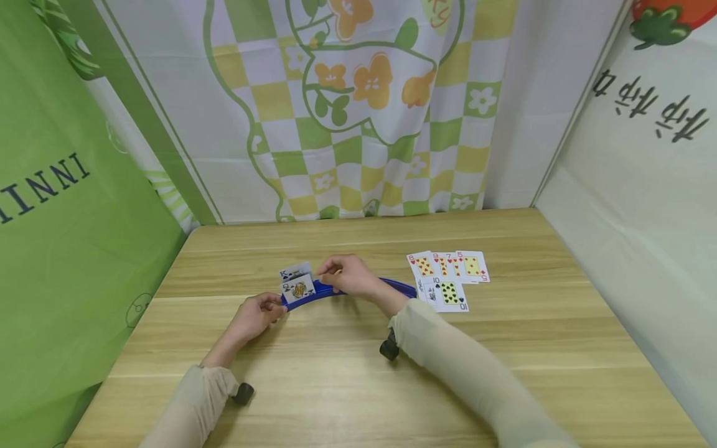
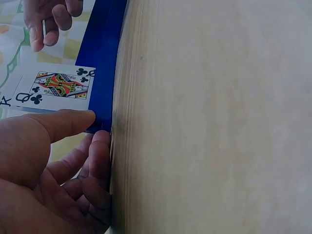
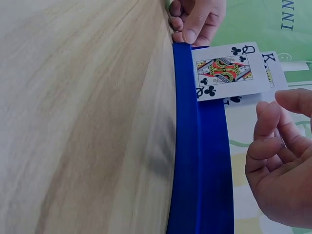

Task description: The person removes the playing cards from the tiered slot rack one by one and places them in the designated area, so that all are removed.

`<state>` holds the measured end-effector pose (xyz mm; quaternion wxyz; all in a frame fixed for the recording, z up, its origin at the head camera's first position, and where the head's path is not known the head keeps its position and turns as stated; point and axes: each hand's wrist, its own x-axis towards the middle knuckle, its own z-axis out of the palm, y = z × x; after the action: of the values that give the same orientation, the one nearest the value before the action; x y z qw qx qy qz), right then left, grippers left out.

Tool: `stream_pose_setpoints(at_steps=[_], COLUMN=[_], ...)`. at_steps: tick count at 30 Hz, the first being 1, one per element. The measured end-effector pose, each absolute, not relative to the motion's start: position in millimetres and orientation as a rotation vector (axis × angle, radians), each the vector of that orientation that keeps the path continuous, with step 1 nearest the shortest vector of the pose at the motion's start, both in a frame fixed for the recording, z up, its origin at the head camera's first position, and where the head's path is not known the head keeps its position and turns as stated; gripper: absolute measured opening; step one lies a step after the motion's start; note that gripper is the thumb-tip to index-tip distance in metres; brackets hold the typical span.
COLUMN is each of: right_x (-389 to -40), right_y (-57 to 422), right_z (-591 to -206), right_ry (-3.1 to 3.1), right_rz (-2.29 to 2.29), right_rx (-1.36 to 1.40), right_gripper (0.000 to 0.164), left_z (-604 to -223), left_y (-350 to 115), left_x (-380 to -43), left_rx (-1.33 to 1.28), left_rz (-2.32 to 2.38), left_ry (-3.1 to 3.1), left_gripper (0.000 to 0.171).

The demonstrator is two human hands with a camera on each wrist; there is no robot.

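Observation:
A curved blue card holder [image 1: 404,288] lies on the table. At its left end the queen of clubs [image 3: 226,71] stands in front, and a king of spades [image 1: 288,272] shows partly behind it. My left hand [image 1: 254,317] grips that end of the holder, thumb near the queen's lower corner. My right hand [image 1: 351,275] hovers over the holder just right of the two cards. Its fingers [image 3: 265,146] are loosely curled, with nothing visible between them and a small gap from the queen's edge.
Overlapping playing cards lie face up at the holder's right end, including a five of diamonds [image 1: 472,266] and a ten of spades [image 1: 451,294]. The wooden table [image 1: 336,386] meets a patterned curtain [image 1: 370,155] at the back, with hanging cloths on both sides.

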<state>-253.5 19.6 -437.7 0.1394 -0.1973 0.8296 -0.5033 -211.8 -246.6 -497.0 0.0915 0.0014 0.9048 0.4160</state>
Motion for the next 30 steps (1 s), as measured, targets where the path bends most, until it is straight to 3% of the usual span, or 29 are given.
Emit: stream_pose_setpoints(at_steps=[21, 30], right_x=[-253.9, -252.5], right_y=[3.5, -0.8], right_z=[-443.9, -447.3], right_ry=[2.380, 2.417], right_rz=[-1.496, -1.439], right_rx=[-0.584, -0.610], right_gripper=[0.021, 0.009], left_z=[-496.8, -496.1], left_y=[-248.0, -248.4], left_x=[-212.6, -212.4], left_rx=[0.008, -0.001], left_rz=[1.253, 1.260], left_ry=[2.679, 2.663], left_gripper=[0.031, 0.032])
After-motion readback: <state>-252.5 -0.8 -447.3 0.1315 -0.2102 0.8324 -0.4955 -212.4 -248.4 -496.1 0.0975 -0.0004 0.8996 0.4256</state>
